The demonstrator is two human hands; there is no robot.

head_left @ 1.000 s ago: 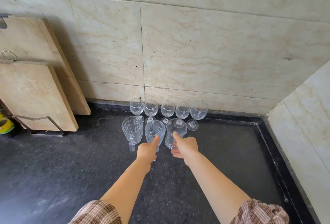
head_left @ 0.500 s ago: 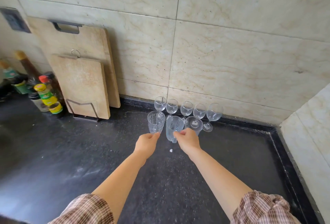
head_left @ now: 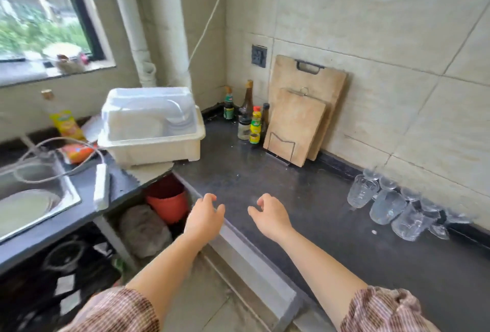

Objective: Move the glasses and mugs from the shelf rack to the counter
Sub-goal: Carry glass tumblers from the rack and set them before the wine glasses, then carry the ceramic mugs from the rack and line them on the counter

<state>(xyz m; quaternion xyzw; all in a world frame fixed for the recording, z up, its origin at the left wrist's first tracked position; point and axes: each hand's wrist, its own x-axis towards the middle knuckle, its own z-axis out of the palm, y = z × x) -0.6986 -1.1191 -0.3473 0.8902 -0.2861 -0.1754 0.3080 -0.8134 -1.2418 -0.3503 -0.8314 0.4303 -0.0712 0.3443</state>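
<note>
Now both hands, left (head_left: pixel 203 216) and right (head_left: pixel 271 216), hang empty, fingers loosely curled, near the black stone counter's (head_left: pixel 265 180) front edge; clear glasses (head_left: pixel 387 205) stand at its back edge; next likely reaching for another load.

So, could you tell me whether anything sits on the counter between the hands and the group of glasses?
Nothing visible does. Bare dark counter lies between the empty right hand, the left hand and the glasses by the wall.

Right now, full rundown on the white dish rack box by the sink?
The white dish rack box is plastic: an opaque cream tub base under a translucent hinged-looking cover, shut. Pale plates show dimly through it. It sits upright on the dark counter beside the sink, below the white pipe. Neither hand touches it.
</note>
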